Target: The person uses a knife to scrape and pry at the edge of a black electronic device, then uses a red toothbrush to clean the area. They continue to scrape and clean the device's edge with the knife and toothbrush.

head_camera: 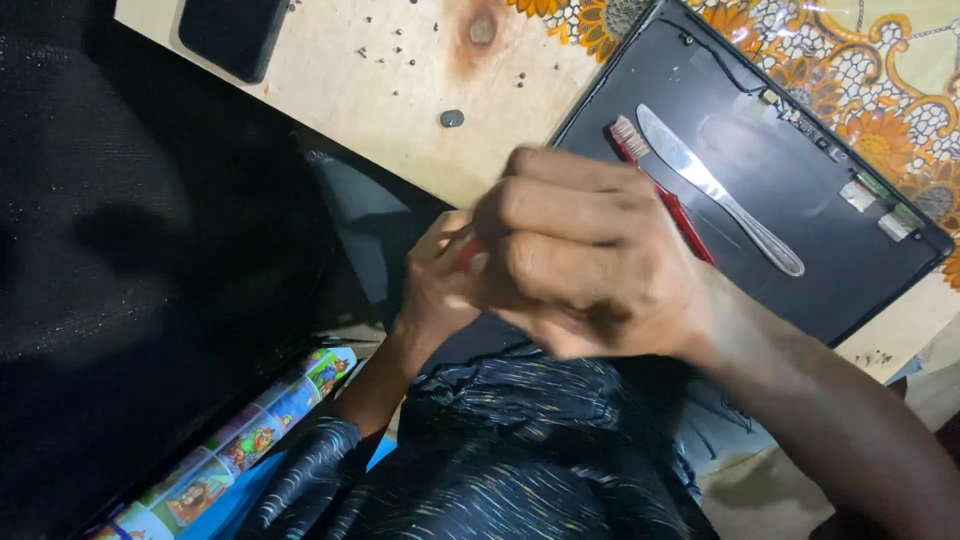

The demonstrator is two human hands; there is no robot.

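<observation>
My right hand (585, 250) is curled in a fist in the middle of the view, closed around something small that its fingers hide. My left hand (440, 275) sits just behind and left of it, fingertips pinched against the same spot, where a bit of red shows. Right behind the hands lies a black flat panel (800, 220), like the back of a laptop lid. A red toothbrush (640, 160) and a metal table knife (715, 190) rest on it.
A pale wooden board (400, 80) carries several tiny screws and a small dark disc (452, 118). A black phone-like slab (235, 35) lies at the board's far left. A floral cloth (880, 80) lies at the right. Dark fabric fills the left and bottom.
</observation>
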